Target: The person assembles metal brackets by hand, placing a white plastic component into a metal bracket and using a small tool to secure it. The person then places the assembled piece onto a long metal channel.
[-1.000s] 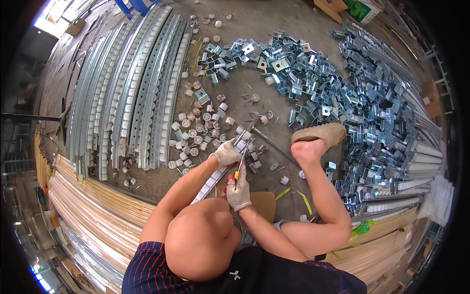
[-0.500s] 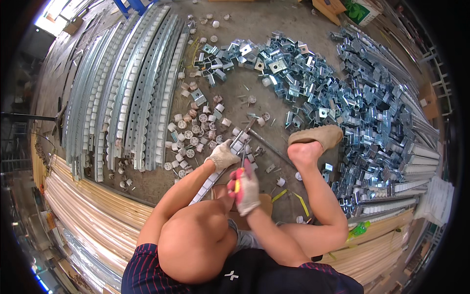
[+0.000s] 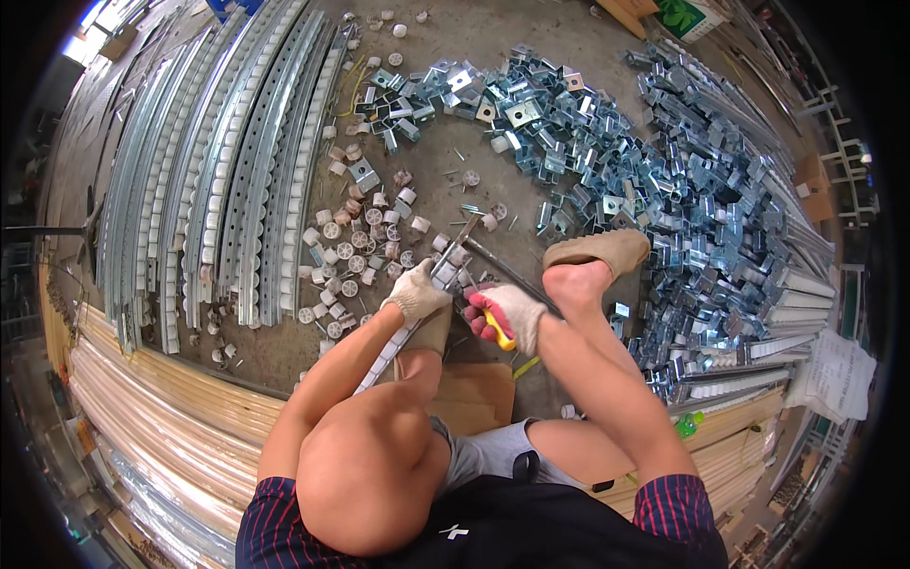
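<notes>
White rollers [image 3: 377, 368] are seated in channel rail [image 3: 454, 248], clasped by left hand [image 3: 417, 293]; yellow-handled tool [image 3: 500, 330] is held right of rail by right hand [image 3: 512, 311]

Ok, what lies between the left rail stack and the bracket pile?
Head view: loose rollers, a yellow strap and floor; nearer the person, the left hand on a roller rail, the right hand and both feet.
</notes>
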`<state>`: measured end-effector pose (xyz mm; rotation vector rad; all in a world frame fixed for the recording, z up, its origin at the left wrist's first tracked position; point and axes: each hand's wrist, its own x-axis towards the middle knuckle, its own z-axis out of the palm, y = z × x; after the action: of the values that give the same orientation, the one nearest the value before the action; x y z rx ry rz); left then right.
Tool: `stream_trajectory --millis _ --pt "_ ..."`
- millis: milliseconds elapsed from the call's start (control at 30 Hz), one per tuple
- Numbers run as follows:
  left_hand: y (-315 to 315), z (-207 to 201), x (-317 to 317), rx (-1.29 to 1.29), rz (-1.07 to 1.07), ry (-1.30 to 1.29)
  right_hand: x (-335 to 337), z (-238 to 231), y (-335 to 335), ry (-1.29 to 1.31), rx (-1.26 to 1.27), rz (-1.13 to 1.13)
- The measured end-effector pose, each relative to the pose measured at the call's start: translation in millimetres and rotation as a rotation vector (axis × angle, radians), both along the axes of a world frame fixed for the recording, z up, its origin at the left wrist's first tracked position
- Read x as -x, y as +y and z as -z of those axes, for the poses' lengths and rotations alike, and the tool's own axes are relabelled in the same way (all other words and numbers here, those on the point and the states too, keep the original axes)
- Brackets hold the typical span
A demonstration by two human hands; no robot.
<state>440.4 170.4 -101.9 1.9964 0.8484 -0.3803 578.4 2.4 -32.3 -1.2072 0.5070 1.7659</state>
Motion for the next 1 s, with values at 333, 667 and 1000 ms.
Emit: stream_trajectory --millis 333,667,1000 --pt "-6 4 -2 -0.008 -0.022 -0.026 48 -1 -15 -0.419 0.127 0.31" --pt "-10 -1 -2 -0.052 -0.064 -0.036 44 -30 -22 -0.429 -0.02 -0.159" --pt "-11 -7 -2 -0.03 -0.09 -0.038 41 -25 -22 -0.47 0.026 -0.299"
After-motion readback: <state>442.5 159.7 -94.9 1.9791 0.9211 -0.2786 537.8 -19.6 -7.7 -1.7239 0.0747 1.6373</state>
